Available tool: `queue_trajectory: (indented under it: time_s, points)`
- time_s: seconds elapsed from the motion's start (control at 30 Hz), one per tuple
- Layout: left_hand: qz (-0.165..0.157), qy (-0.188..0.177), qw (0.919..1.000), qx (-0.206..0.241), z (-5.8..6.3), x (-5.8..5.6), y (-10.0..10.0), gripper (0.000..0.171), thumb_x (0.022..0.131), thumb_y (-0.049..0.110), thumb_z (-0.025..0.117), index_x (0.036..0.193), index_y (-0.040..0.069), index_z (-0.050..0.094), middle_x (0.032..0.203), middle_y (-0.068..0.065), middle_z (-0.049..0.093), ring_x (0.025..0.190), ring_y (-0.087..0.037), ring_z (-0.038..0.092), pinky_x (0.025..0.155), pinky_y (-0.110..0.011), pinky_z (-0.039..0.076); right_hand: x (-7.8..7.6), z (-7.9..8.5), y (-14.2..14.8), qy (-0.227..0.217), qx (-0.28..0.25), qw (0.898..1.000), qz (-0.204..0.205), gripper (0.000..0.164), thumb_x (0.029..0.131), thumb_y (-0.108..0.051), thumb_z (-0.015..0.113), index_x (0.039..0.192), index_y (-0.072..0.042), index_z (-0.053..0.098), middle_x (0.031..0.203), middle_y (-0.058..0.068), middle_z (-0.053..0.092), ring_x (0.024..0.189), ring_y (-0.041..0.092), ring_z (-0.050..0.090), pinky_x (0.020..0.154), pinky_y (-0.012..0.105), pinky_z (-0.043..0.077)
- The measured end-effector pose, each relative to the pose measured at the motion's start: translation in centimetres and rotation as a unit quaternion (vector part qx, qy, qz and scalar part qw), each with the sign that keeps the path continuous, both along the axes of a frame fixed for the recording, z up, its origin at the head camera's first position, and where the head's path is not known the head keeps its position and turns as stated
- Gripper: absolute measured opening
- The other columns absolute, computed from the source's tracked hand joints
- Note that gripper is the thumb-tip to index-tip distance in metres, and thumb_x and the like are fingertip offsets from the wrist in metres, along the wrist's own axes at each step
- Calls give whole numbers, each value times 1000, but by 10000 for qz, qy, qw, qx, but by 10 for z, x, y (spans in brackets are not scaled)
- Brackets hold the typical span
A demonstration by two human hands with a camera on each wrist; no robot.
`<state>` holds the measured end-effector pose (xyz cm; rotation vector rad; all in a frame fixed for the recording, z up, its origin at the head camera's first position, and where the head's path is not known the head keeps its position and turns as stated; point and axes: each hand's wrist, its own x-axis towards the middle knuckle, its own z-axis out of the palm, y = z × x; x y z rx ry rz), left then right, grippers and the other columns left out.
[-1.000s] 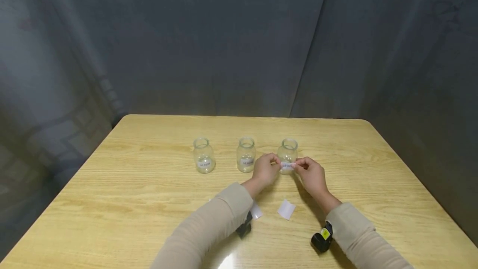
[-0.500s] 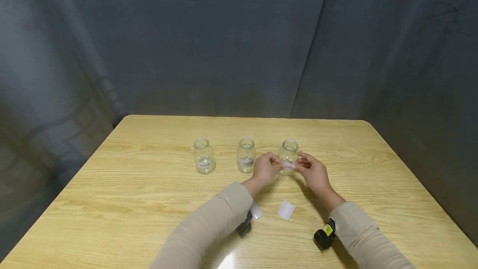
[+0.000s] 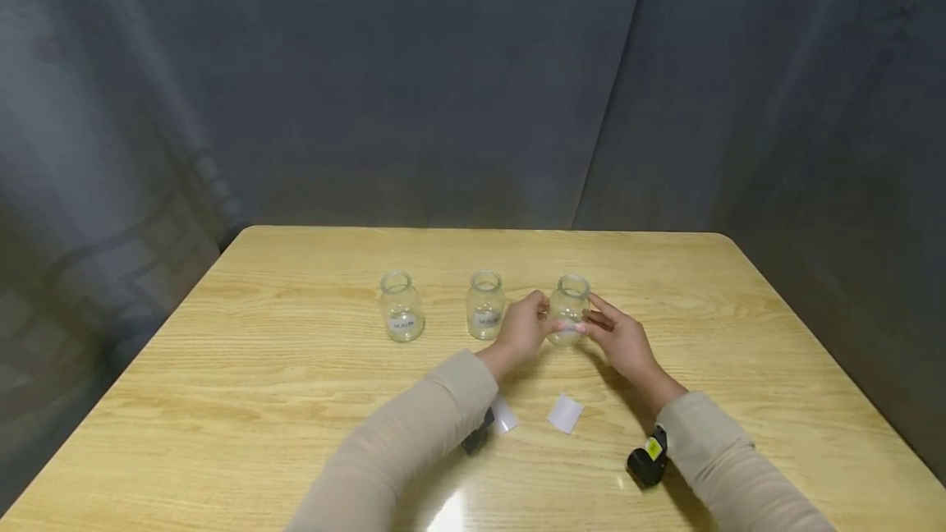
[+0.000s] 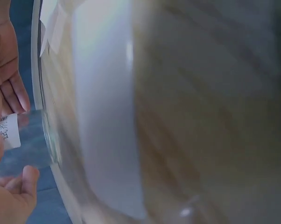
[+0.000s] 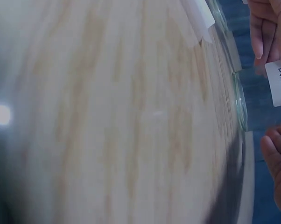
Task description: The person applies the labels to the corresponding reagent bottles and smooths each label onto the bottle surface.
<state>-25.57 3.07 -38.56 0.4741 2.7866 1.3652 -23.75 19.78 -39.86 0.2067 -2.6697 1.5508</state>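
Observation:
A clear glass jar [image 3: 573, 289] stands upright at the right end of a row of three. My left hand [image 3: 521, 330] holds its left side, thumb against the front. From the other side my right hand [image 3: 624, 345] grips the same jar, fingers around its side and thumb on the front. Between the thumbs, a small white label [image 5: 278, 86] with dark handwritten characters lies on the glass, its ends partly covered. To the left stand the middle jar [image 3: 485, 302] and the left jar [image 3: 400, 304], each bearing a similar label.
Two pieces of white paper lie nearer the front: a square piece [image 3: 565, 413] and a strip [image 3: 504, 415] beside the left sleeve. Black wrist devices [image 3: 647, 460] hang at both cuffs. Grey curtains [image 3: 414, 89] surround the wooden table [image 3: 244, 401].
The fingers of both hands have moved from pinching the label's ends to wrapping the jar's sides, with thumbs pressing the label onto the glass. The right wrist has shifted slightly right.

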Motion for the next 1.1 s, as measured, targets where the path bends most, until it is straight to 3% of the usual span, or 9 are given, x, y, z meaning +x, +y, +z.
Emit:
queue_trajectory:
  time_s: [0.37, 0.67, 0.9, 1.1]
  points:
    - [63, 170, 9998, -101, 1, 1, 0, 30, 69, 7, 69, 95, 2, 54, 94, -8, 61, 88, -17, 57, 72, -17, 46, 0, 0, 1, 172, 226, 9996, -36, 60, 76, -10, 63, 128, -1, 36, 109, 20, 54, 100, 30, 52, 77, 30, 46]
    - [28, 108, 9999, -7, -1, 0, 2, 29, 68, 1, 69, 93, 2, 53, 91, -8, 59, 84, -16, 57, 69, -15, 45, 1, 1, 2, 18, -35, 10000, 44, 59, 76, -3, 62, 128, 3, 35, 112, 24, 51, 100, 32, 51, 77, 26, 45]
    - [-58, -530, 9986, 32, 0, 1, -4, 37, 73, 12, 68, 104, 0, 51, 104, -13, 57, 90, -21, 57, 70, -22, 47, 3, 5, 5, -162, 355, 9989, 276, 47, 80, -7, 59, 119, 10, 39, 111, 26, 50, 100, 35, 50, 81, 35, 45]
    - [-496, -1081, 9929, 39, 3, 17, -30, 41, 79, 22, 61, 112, 0, 51, 113, -13, 52, 99, -25, 50, 77, -32, 46, 13, 11, 12, -121, 1256, 9914, 349, 33, 86, -17, 53, 110, 6, 51, 102, 18, 57, 94, 32, 53, 77, 41, 44]
